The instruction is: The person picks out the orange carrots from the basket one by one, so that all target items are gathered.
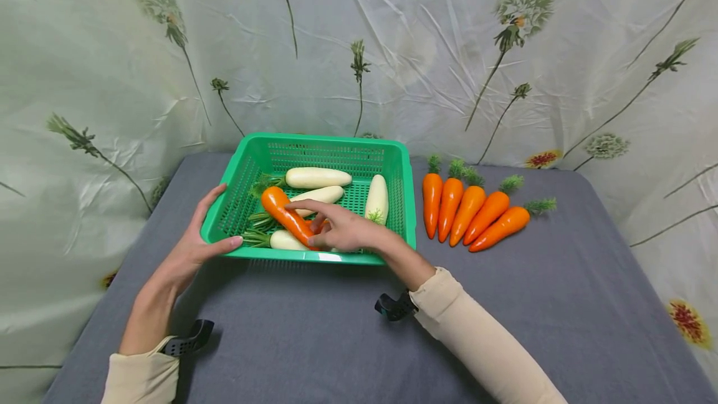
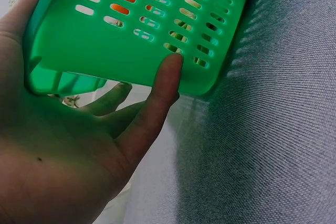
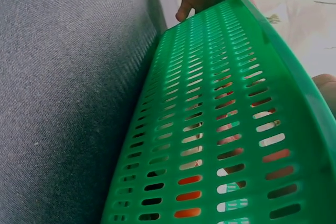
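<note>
A green plastic basket (image 1: 409,204) holds several white radishes (image 1: 318,177) with green tops. An orange carrot (image 1: 286,214) lies slantwise over the radishes, and a bit of orange shows under the right hand's fingers. My right hand (image 1: 348,229) reaches over the near rim and pinches this carrot between thumb and fingers; part of its grip is hidden. At the basket's left end my left hand (image 1: 196,239) grips the rim, thumb at the near corner. In the left wrist view, fingers (image 2: 152,106) of the left hand press against the basket's slotted outer wall (image 2: 105,40).
To the right of the basket, several carrots (image 1: 471,214) with green tops lie fanned out on the grey cloth-covered table (image 1: 314,341). A pale curtain (image 1: 392,48) with dandelion prints hangs behind the table. Dark straps (image 1: 395,307) sit at both wrists.
</note>
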Demonstrator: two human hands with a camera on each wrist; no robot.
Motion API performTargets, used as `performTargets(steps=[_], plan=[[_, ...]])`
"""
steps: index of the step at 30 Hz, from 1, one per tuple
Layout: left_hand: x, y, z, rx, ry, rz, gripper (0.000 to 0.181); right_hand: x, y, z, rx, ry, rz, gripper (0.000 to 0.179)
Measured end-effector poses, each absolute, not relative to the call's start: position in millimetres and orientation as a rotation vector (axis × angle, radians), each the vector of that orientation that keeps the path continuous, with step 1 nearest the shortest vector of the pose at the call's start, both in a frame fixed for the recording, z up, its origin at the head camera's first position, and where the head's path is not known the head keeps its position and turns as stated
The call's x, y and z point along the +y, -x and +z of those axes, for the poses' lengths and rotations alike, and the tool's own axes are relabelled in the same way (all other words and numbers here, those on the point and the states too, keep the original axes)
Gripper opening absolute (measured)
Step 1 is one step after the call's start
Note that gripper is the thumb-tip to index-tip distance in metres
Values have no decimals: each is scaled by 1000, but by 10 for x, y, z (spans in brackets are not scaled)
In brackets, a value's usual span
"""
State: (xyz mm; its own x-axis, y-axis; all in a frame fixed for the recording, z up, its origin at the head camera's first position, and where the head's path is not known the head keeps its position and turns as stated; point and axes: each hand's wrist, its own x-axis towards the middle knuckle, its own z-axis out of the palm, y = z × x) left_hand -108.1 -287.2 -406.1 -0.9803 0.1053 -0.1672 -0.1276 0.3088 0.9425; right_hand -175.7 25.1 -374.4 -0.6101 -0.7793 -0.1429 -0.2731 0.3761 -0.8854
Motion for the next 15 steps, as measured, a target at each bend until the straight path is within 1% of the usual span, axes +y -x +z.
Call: performTargets(steps=[7, 15], plan=[[-2857, 1082, -4056, 2368, 32, 1744, 101, 307, 1756, -3743, 2119, 869, -1222, 66], [-2862, 1074, -4042, 2376, 22, 1739, 101, 351, 1776, -3725, 2066, 894, -1287, 66]])
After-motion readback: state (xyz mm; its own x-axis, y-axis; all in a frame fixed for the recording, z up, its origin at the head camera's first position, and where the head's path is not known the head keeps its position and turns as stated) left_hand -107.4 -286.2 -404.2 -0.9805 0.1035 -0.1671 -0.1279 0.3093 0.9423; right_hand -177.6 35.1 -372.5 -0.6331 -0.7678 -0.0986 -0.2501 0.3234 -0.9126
